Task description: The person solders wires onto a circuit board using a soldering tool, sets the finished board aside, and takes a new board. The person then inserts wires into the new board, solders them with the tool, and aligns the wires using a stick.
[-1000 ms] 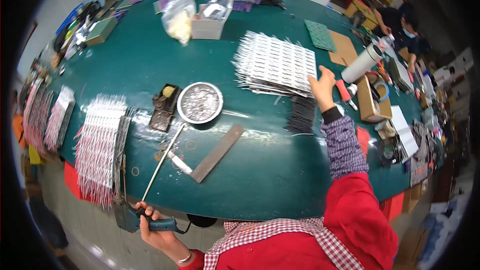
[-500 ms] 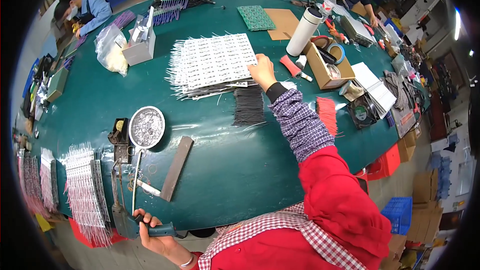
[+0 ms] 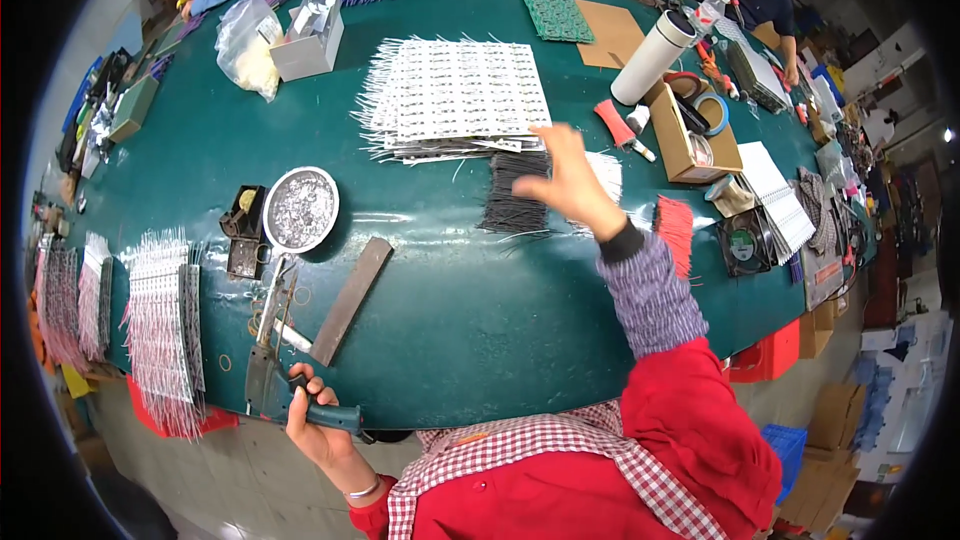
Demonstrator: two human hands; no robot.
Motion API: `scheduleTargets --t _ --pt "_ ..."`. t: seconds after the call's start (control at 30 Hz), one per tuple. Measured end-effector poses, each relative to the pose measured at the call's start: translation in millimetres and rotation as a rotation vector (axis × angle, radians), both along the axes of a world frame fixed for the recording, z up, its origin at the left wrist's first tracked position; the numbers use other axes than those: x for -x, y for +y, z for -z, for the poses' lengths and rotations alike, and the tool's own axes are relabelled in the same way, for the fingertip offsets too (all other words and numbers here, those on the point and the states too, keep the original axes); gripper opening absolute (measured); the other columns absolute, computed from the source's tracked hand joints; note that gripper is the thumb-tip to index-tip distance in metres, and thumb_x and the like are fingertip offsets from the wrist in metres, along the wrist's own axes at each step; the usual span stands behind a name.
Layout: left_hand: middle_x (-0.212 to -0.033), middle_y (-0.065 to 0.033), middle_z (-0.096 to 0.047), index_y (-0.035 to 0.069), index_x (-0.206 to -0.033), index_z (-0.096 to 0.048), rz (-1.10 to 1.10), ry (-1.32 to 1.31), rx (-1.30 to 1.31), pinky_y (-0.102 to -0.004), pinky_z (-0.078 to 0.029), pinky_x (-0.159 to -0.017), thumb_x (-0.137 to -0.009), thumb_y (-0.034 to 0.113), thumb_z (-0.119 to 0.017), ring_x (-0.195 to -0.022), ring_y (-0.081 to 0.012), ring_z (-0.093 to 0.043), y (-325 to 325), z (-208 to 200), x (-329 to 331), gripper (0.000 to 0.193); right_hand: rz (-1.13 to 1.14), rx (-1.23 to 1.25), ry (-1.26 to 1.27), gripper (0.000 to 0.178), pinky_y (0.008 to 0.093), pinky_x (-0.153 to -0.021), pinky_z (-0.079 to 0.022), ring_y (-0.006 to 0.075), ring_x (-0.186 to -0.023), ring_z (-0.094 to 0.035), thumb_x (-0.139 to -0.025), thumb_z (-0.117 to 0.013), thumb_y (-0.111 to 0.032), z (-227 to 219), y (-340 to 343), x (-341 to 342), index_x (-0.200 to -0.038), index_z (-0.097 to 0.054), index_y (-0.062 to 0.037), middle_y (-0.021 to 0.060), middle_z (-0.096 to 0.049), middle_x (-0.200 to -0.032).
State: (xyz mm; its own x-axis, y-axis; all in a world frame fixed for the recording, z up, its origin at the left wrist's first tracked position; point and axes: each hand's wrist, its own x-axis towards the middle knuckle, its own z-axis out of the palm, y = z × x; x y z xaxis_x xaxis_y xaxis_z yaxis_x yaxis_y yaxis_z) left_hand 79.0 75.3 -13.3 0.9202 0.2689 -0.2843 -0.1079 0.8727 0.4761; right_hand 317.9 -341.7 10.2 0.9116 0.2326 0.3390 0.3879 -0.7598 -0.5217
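Observation:
My left hand (image 3: 318, 418) is wrapped round the dark green handle of a gun-shaped soldering iron (image 3: 268, 380), whose shaft points away over the table's near edge. My right hand (image 3: 570, 180) is held out with thumb and fingers apart and nothing between them. It is over the right edge of a bundle of short black wires (image 3: 510, 198), just below a stack of white circuit board panels (image 3: 455, 90) fringed with wires. Whether the fingertips touch the stack's near corner, I cannot tell. White wires (image 3: 607, 175) lie partly hidden behind my hand.
A round pan of silvery material (image 3: 301, 210) stands beside a small dark box (image 3: 244, 215). A flat grey-brown bar (image 3: 352, 300) lies to its right. Wired panels (image 3: 160, 330) hang over the left edge. Right lie red wires (image 3: 674, 232), a tape box (image 3: 690, 155) and a white flask (image 3: 652, 58). Two people work across the table.
My right hand has let go of the panel stack's corner and drawn back toward me, its fingers spreading. The left hand keeps its hold on the soldering iron. The whole view has shifted slightly.

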Motion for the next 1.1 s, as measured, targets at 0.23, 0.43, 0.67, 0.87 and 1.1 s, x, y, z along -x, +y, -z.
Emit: scheduleTargets --t 0.23,0.43,0.67,0.87,1.1 --pt "-0.122 -0.0175 -0.056 -0.008 -0.131 -0.049 0.026 0.125 -0.052 -0.0269 -0.052 -0.075 -0.092 0.002 -0.059 -0.093 -0.0169 -0.056 -19.9 2.6 -18.8 0.041 0.031 0.114 0.094 0.106 0.0488 -0.12 -0.027 0.044 -0.145 -0.027 -0.068 -0.091 -0.026 14.2 10.5 49.5 -0.15 -0.031 0.0037 0.0271 -0.032 -0.153" --pt "-0.119 -0.0181 -0.056 -0.009 -0.128 -0.051 0.03 0.143 -0.063 -0.0269 -0.051 -0.073 -0.09 0.002 -0.06 -0.09 -0.017 -0.057 -34.4 2.0 -24.6 0.04 0.035 0.144 0.143 0.099 0.0477 -0.118 -0.03 0.0438 -0.142 -0.03 -0.068 -0.091 -0.024 19.8 9.5 40.1 -0.145 -0.036 0.0055 0.0265 -0.036 -0.149" --pt "-0.118 -0.0161 -0.056 -0.01 -0.128 -0.051 0.095 0.188 -0.036 -0.0258 -0.052 -0.074 -0.091 0.004 -0.06 -0.091 -0.0162 -0.057 -35.8 9.8 -28.4 0.04 -0.066 0.036 0.101 0.038 0.0407 -0.09 -0.043 0.0309 -0.102 -0.05 -0.066 -0.085 -0.003 7.8 17.2 70.0 -0.098 -0.066 -0.0048 0.0098 -0.054 -0.105" --pt "-0.118 -0.0161 -0.057 -0.01 -0.128 -0.052 0.127 0.216 -0.025 -0.0254 -0.053 -0.075 -0.092 0.002 -0.059 -0.091 -0.0157 -0.058 -41.6 11.0 -33.6 0.039 -0.07 0.031 0.091 0.024 0.0391 -0.085 -0.043 0.0285 -0.098 -0.05 -0.071 -0.081 -0.002 20.0 17.5 78.1 -0.091 -0.068 -0.0058 0.0062 -0.055 -0.097" --pt "-0.116 -0.0157 -0.059 -0.01 -0.128 -0.053 0.127 0.228 -0.01 -0.025 -0.053 -0.074 -0.092 0.003 -0.06 -0.09 -0.0154 -0.058 -44.4 17.4 -31.3 0.039 -0.081 0.024 0.089 0.016 0.0387 -0.083 -0.042 0.0273 -0.095 -0.051 -0.075 -0.079 -0.004 27.4 17.8 80.1 -0.087 -0.069 -0.0051 0.0056 -0.055 -0.094"
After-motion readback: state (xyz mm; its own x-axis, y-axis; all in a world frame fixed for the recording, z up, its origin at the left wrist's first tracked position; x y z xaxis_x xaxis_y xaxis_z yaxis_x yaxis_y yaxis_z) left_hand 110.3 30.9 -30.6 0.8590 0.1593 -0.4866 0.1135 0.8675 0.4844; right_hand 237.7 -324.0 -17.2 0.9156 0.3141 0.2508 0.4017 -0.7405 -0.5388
